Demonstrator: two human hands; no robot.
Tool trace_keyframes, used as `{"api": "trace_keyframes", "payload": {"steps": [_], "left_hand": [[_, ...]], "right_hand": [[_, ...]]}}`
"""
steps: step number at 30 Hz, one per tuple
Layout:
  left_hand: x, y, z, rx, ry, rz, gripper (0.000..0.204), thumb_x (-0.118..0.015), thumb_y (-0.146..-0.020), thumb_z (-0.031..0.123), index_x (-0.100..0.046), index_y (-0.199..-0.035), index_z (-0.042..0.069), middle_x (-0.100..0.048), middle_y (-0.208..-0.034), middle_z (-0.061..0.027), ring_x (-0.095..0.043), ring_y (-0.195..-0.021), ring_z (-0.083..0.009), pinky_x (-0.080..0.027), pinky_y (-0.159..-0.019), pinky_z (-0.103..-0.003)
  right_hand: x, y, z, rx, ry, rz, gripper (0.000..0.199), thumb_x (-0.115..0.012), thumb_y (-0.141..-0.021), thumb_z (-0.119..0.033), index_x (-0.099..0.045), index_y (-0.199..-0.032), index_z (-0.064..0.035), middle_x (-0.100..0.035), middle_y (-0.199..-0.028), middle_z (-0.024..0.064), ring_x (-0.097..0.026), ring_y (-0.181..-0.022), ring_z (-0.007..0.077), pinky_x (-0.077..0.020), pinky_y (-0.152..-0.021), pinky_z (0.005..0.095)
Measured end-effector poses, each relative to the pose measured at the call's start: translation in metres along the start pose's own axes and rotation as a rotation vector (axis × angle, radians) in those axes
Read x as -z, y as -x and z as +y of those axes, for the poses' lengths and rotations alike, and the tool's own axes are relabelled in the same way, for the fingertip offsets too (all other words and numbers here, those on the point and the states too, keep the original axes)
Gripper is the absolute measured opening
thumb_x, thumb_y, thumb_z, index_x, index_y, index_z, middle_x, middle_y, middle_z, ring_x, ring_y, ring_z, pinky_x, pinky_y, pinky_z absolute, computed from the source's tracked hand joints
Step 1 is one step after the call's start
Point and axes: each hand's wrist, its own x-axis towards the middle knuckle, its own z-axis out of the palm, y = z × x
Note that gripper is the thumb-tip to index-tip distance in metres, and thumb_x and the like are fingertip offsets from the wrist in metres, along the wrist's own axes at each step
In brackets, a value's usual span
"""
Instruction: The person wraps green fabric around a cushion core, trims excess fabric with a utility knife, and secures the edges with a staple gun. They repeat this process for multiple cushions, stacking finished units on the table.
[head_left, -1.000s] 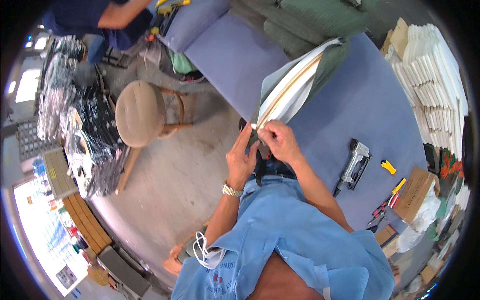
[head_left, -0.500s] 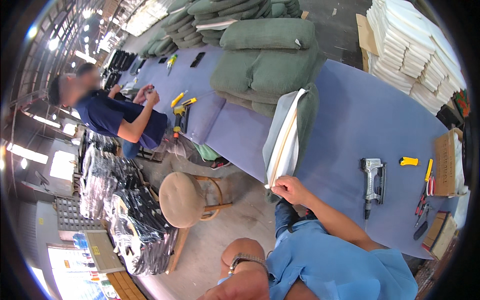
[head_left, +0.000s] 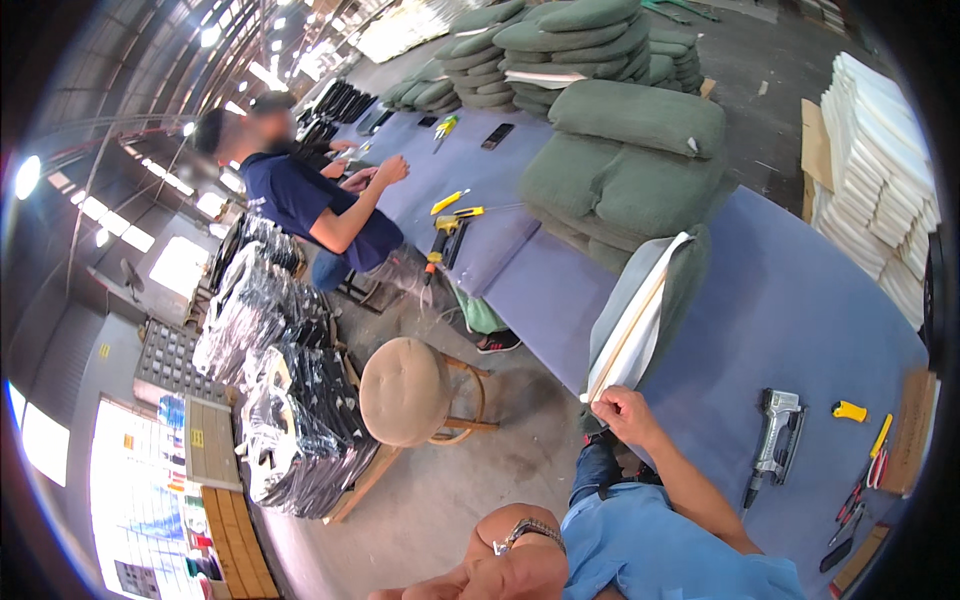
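While the right hand [head_left: 622, 405] pinches the near corner of the half-covered cushion [head_left: 640, 315], which stands on edge on the blue table [head_left: 800, 310], a firm grip low on the white lining would likely keep it from tipping. The left hand [head_left: 505, 572] hangs free near the lower edge, fingers loosely curled, holding nothing. No box or bin shows its contents; the staple gun [head_left: 775, 430] lies bare on the table.

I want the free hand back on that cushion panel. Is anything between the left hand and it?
Nothing visible. The left hand hangs low over bare floor, apart from the panel, whose lower corner the right hand pinches at the table edge. The stool stands off to the left, outside that path.
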Motion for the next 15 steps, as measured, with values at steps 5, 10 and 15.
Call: {"api": "trace_keyframes", "payload": {"steps": [5,10,15], "left_hand": [[0.012,0.023,0.004,0.035,-0.208,0.096,0.061,-0.067,-0.099,0.026,-0.042,-0.154,0.018,-0.05,-0.139,-0.0094,-0.053,-0.12,-0.0246,-0.049,-0.099,-0.041],[0.049,0.11,-0.032,0.339,-0.501,0.363,0.056,-0.071,-0.097,0.03,-0.051,-0.146,0.011,-0.056,-0.135,-0.0096,-0.059,-0.122,-0.0228,-0.05,-0.104,-0.044],[0.109,0.254,-0.036,1.368,-1.061,0.359,0.067,-0.068,-0.101,0.028,-0.042,-0.155,0.0,-0.049,-0.153,-0.0167,-0.055,-0.131,-0.0272,-0.048,-0.103,-0.04]], "right_hand": [[-0.009,-0.001,-0.007,0.026,0.012,-0.048,0.032,-0.071,-0.093,-0.023,-0.058,-0.074,-0.001,-0.055,-0.068,0.0134,-0.053,-0.065,0.0313,-0.0432,-0.063,0.0424],[0.003,0.005,0.021,0.003,0.083,0.013,0.033,-0.072,-0.092,-0.021,-0.055,-0.072,-0.0001,-0.054,-0.068,0.0153,-0.053,-0.065,0.0322,-0.0424,-0.062,0.044],[-0.001,0.003,0.006,-0.021,0.109,-0.075,0.03,-0.069,-0.096,-0.018,-0.055,-0.076,-0.0003,-0.054,-0.073,0.0136,-0.052,-0.07,0.0279,-0.042,-0.065,0.0418]]}}
